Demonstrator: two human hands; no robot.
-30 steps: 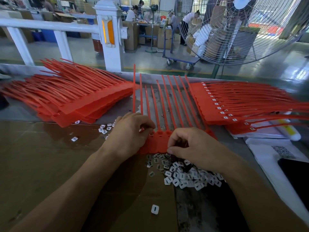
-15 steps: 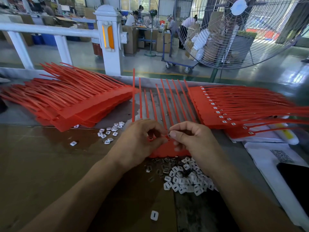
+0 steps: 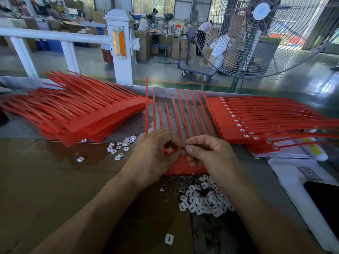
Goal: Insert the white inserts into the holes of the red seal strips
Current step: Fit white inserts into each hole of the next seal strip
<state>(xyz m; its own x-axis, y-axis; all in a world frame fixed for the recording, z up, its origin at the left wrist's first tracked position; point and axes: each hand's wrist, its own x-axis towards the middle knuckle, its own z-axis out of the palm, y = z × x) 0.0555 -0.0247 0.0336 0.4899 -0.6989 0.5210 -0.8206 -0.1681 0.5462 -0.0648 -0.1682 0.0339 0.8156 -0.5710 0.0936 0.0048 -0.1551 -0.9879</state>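
A joined set of red seal strips [image 3: 183, 165] lies on the worktop [image 3: 36, 180] in the middle of the view, its flat tab end nearest the person and its thin tails fanning away toward the far edge. Both hands meet over the tab end: the left hand [image 3: 156, 154] rests on the tabs with its fingers curled down onto them, and the right hand [image 3: 211, 154] has its thumb and forefinger pinched together at the left hand's fingertips; whatever sits in that pinch is too small to make out. Just in front of the tabs, beneath the right wrist, is a heap of white inserts [image 3: 201, 198], with darker small metal pieces [image 3: 176, 182] mixed along its near-left side. More white inserts lie scattered [image 3: 121, 146] to the left of the left hand, and a single one [image 3: 169, 239] lies apart, closer to the person. A large stack of red strips [image 3: 77, 114] fills the left of the worktop, and another stack [image 3: 256, 121] on the right shows white inserts in its tabs. A white sheet with a printed code [image 3: 297, 173] and a dark phone [image 3: 324, 200] lie at the right edge. A big cage fan [image 3: 260, 33] stands beyond the worktop.
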